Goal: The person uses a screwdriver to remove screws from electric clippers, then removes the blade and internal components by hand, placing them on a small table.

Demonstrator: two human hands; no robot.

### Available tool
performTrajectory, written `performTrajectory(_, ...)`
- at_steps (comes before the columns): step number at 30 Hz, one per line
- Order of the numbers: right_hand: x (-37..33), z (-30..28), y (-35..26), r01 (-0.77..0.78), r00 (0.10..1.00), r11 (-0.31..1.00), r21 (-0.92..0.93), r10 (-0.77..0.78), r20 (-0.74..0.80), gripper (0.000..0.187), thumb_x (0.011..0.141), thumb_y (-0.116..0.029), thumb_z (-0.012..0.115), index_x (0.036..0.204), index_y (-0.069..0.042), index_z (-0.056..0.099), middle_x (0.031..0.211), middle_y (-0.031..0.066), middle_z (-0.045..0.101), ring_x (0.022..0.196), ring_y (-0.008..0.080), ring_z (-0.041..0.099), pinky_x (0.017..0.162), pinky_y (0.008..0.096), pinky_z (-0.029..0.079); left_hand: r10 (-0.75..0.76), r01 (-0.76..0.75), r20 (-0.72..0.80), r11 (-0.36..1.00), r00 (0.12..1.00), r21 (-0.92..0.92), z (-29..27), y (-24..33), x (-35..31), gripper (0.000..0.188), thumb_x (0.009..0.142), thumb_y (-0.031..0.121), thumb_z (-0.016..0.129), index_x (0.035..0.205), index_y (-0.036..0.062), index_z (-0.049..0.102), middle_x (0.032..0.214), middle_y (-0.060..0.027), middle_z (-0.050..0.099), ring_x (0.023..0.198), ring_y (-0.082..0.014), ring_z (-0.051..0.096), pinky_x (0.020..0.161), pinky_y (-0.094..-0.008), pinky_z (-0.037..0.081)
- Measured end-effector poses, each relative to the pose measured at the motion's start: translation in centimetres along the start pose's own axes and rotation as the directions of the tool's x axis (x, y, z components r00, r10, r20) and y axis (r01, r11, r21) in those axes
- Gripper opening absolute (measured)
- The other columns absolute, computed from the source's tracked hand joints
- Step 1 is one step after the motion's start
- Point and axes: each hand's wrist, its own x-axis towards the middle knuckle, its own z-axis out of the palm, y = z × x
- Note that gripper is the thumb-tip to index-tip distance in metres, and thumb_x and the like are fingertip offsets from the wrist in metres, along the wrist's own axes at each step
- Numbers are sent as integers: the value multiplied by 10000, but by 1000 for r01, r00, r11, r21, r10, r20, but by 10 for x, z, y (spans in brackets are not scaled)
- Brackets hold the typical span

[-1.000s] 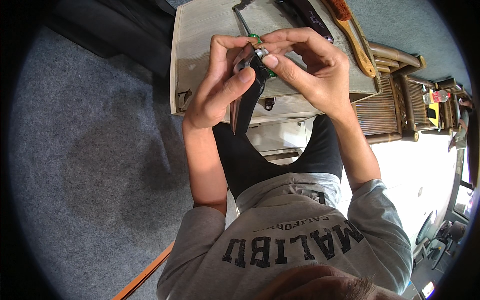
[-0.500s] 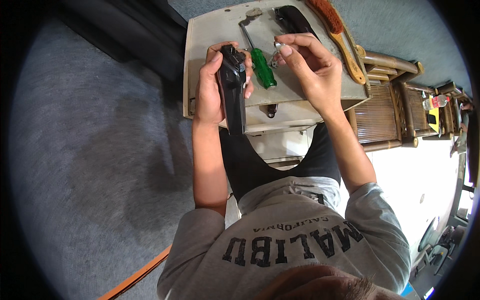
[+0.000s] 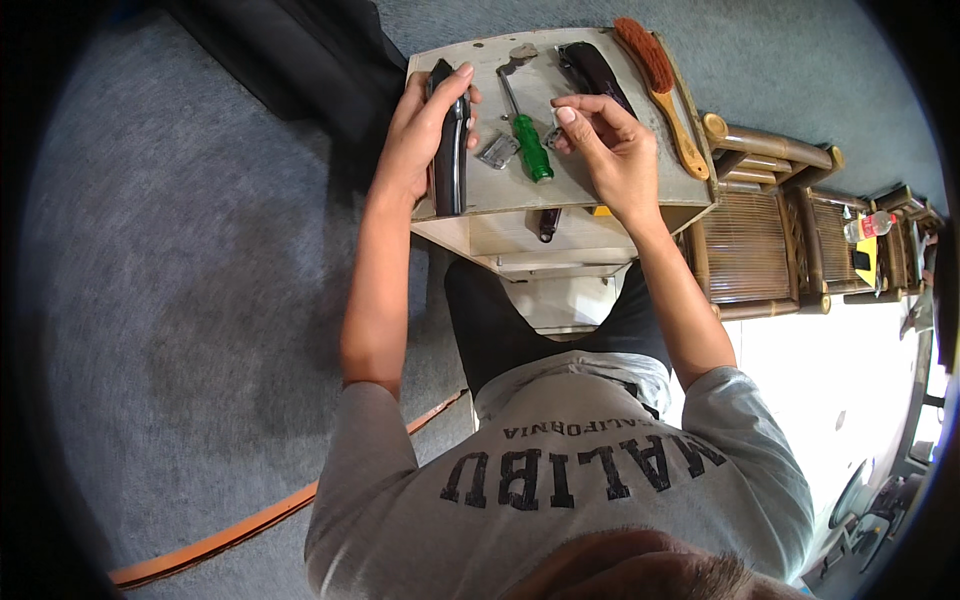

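Two hands of mine are over the bench (image 3: pixel 590 188), well apart. At the upper left, a black cloth (image 3: pixel 300 60) runs out past the top edge.

My left hand (image 3: pixel 425 120) is wrapped around the clipper (image 3: pixel 452 150), which I hold lengthwise, head end away from me, above the bench's left side. My thumb lies along it near the head; the fingers pass behind, with only their tips showing on the far side. The forearm reaches nearly straight forward. I cannot tell whether the clipper's lower end touches the bench.

Just beside lies a grey plate (image 3: pixel 499 151), its details too small to read. Next comes the green driver (image 3: pixel 533 150), its tip pointing away from me. Below the top, a dark part (image 3: pixel 548 226) shows only partly.

A small metal bit (image 3: pixel 552 139) sits close by the fingers of my right hand (image 3: pixel 612 150), half covered. That forearm slants inward, thumb and forefinger tips brought near each other, the others curled; whether they pinch anything, I cannot tell. Beyond it lies a second clipper (image 3: pixel 590 72), its near end hidden by my hand, then the brush (image 3: pixel 657 78). Farther right, a chair (image 3: pixel 755 245) stands.
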Motion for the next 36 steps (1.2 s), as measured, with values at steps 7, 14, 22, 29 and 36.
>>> performTrajectory(7, 1, -1, 3, -31, 1000, 999, -16, 31, -1, 235, 1042, -179, 741, 1151, 29, 757, 943, 27, 767, 788, 61, 684, 724, 226, 568, -101, 93, 88, 992, 991, 88, -27, -13, 60, 425, 1062, 437, 658, 1155, 23, 631, 1001, -148, 798, 683, -94, 648, 615, -261, 585)
performTrajectory(14, 1, 0, 0, -43, 999, 996, -79, 41, -19, 224, 1043, -173, 736, 1142, 27, 760, 923, 25, 764, 793, 65, 686, 727, 235, 569, -162, 163, 85, 987, 983, -9, -42, -35, 86, 490, 1092, 472, 514, 1115, 10, 676, 1034, -169, 810, 735, -147, 692, 723, -296, 609)
performTrajectory(22, -1, -1, 6, 0, 999, 994, -112, -3, -33, 222, 1038, -172, 746, 1131, 28, 766, 878, 22, 745, 769, 55, 658, 704, 224, 538, -38, 50, -68, 981, 997, 189, -47, -45, 87, 585, 1048, 587, 557, 1107, 33, 736, 1021, -108, 796, 786, -109, 655, 736, -266, 534)
performTrajectory(29, 0, 2, 5, 13, 999, 984, -179, -20, -39, 167, 1015, -140, 758, 1088, 7, 792, 891, 23, 746, 785, 67, 672, 717, 242, 540, 51, -19, -149, 978, 988, 208, -43, -48, 82, 402, 977, 447, 768, 993, 46, 784, 890, 33, 709, 782, -58, 609, 702, -260, 476)
performTrajectory(36, 6, 1, -3, 322, 933, 809, -492, -360, 18, 125, 948, -96, 809, 1044, -16, 814, 906, 73, 732, 753, 151, 699, 708, 291, 560, 80, -52, -57, 923, 995, 382, -43, -56, 86, 332, 983, 349, 765, 1011, 21, 807, 834, 30, 704, 724, -53, 599, 653, -233, 467)
